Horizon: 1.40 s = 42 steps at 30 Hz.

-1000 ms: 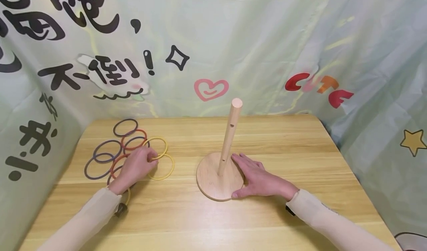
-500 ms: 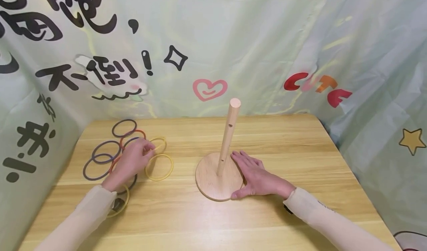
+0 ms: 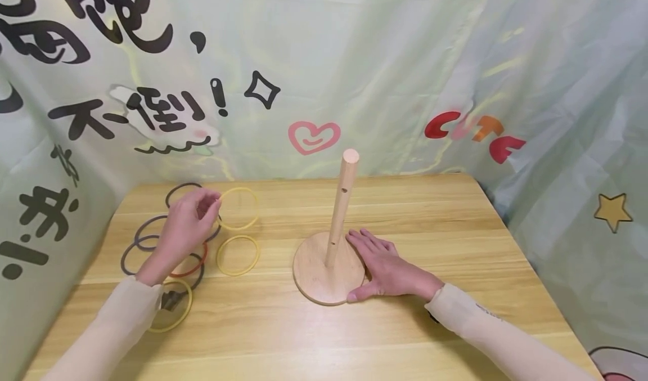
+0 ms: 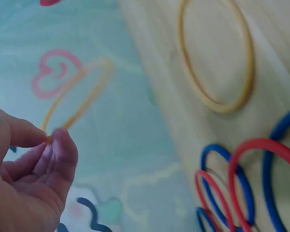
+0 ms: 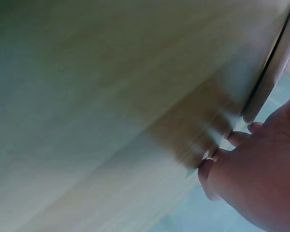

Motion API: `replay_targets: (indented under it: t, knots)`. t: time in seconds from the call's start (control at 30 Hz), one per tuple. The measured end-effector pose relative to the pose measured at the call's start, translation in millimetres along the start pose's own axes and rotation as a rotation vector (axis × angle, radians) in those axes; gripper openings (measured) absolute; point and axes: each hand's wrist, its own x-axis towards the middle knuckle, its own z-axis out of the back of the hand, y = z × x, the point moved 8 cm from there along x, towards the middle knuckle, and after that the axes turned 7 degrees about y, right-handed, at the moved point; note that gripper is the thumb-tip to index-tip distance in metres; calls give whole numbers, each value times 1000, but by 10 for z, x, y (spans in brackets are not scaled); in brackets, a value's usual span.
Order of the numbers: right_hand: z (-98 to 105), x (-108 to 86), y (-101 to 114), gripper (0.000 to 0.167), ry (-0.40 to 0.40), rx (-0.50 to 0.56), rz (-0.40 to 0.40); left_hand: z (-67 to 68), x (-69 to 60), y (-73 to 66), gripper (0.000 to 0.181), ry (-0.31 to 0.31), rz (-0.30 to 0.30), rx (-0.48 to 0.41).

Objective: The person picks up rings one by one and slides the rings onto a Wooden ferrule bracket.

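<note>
My left hand (image 3: pixel 184 223) pinches the edge of a yellow ring (image 3: pixel 238 188) between thumb and finger. In the left wrist view, that yellow ring (image 4: pixel 94 95) is held up at a slant, off the table. Below it in the head view lies a second yellow ring (image 3: pixel 238 275). Flat fingers of my right hand (image 3: pixel 387 268) rest along the right edge of a round wooden base (image 3: pixel 309 271), with the thumb at its front. From this base rises a bare wooden post (image 3: pixel 340 212). In the right wrist view, my right hand (image 5: pixel 261 174) partly shows beside the base's edge.
Under and around my left arm lie several overlapping rings, including a dark blue ring (image 3: pixel 139 232), a red ring (image 3: pixel 189 273) and a yellow ring (image 3: pixel 190 302). My arm hides parts of them. A printed curtain (image 3: pixel 385 60) encloses the wooden table (image 3: pixel 445 336) at back and sides.
My left hand has moved up and slightly left, raising the yellow ring off the other rings. My right hand stays at the base; the head view has shifted slightly.
</note>
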Motion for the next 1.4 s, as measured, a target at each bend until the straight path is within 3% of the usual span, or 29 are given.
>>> replay_targets:
  t: [0.13,0.33,0.9,1.17,1.4]
  knots:
    - [-9,13,14,130,-1,-11,4,16,-3,-164,18,12,-6,-116]
    - [-20,23,19,129,-5,-31,6,117,31,-584,25,21,-15,-378]
    - [-17,22,-6,131,-5,-72,8,330,284,-1620,22,-2,-135,-669]
    - [-1,16,-1,129,10,-106,13,209,453,-2003,26,14,-241,-775]
    - [-27,17,-7,128,11,-111,10,-64,496,-2148,26,104,-249,-822]
